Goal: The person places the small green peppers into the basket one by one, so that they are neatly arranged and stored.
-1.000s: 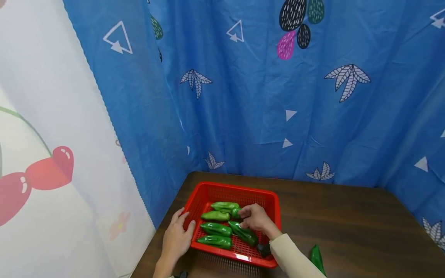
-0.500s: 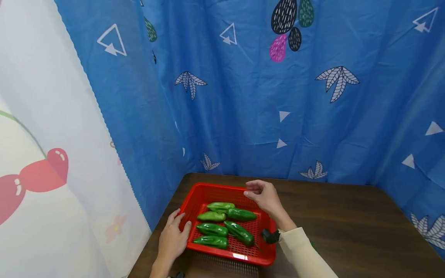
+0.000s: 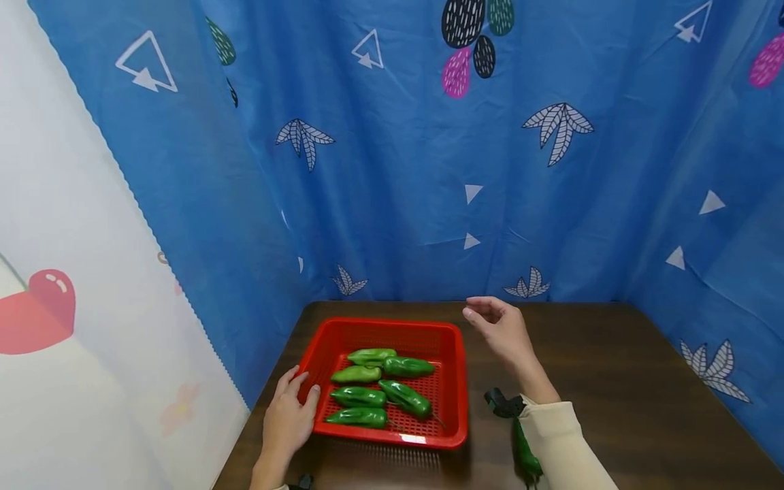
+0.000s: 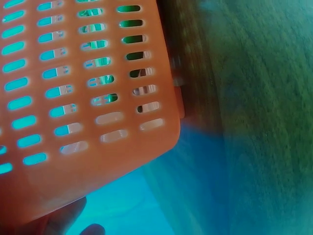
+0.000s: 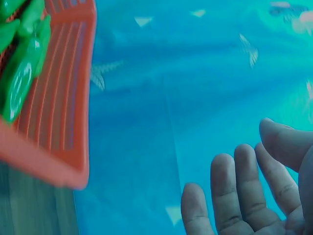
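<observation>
Several green peppers (image 3: pixel 358 416) lie in a red perforated plastic basket (image 3: pixel 452 381) on the table. My left hand (image 3: pixel 288 415) rests at the basket's left rim, its fingers relaxed and spread there. In the left wrist view, the basket wall (image 4: pixel 112 132) fills much of the picture and only parts of the fingers (image 4: pixel 66 215) show. Right of the basket and above the table is my right hand (image 3: pixel 505 330), fingers loosely bent with nothing between them. Under the right forearm, another green pepper (image 3: pixel 525 452) lies on the table, partly covered by the sleeve.
The dark wooden table (image 3: pixel 618 381) extends to the right of the basket. A blue patterned curtain (image 3: pixel 398 204) hangs behind it, and a white curtain (image 3: pixel 122 327) hangs at the left. A black wrist camera (image 3: pixel 502 403) sits on the right wrist.
My right hand has left the peppers inside the basket, risen, and moved right past the rim. One pepper now lies uncovered at the back right inside. The left hand stays at the rim.
</observation>
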`<state>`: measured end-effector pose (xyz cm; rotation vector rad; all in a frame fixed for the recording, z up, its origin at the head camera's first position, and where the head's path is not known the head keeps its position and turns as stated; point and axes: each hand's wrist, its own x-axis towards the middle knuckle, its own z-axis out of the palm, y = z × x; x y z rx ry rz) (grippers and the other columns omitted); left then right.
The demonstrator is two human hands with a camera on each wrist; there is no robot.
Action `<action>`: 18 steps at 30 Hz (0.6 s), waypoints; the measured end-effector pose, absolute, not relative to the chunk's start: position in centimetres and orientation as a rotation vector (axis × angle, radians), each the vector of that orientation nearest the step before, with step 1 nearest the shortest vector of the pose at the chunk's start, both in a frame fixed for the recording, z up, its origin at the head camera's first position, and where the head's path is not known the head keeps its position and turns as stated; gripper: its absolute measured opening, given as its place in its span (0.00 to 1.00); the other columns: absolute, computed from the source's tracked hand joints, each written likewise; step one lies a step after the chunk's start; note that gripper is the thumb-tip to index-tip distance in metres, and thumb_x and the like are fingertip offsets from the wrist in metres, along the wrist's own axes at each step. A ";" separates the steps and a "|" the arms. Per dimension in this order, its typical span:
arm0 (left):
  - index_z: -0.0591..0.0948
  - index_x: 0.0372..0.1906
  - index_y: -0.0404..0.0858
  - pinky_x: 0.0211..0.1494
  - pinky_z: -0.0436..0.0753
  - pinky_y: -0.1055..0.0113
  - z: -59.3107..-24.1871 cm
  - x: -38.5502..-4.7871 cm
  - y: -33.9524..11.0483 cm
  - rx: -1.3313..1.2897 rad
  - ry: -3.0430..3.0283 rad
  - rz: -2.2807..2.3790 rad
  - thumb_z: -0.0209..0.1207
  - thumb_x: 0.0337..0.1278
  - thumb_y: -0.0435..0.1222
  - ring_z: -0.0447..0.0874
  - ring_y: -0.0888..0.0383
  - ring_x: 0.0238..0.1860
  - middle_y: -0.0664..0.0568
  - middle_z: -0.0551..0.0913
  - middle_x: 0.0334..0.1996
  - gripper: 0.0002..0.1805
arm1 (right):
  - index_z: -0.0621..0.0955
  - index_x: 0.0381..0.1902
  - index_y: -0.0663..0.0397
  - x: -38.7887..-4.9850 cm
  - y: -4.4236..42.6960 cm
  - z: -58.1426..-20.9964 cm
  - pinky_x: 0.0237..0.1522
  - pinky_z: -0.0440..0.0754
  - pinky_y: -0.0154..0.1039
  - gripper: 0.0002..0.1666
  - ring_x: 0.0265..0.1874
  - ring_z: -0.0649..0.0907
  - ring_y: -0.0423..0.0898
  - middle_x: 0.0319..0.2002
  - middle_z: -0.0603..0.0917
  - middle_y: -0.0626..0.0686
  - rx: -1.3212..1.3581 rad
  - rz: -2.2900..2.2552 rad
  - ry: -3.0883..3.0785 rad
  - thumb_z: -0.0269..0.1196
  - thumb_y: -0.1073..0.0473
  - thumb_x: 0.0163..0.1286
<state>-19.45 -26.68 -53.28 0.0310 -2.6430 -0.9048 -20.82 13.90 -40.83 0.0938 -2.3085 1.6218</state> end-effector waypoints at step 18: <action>0.79 0.63 0.33 0.62 0.76 0.37 -53.2 -19.5 -26.8 0.022 -2.652 -0.901 0.57 0.68 0.45 0.74 0.39 0.67 0.43 0.69 0.71 0.25 | 0.81 0.58 0.56 -13.7 22.5 -49.3 0.35 0.83 0.34 0.25 0.37 0.83 0.39 0.48 0.87 0.56 -0.223 1.400 -2.568 0.65 0.47 0.70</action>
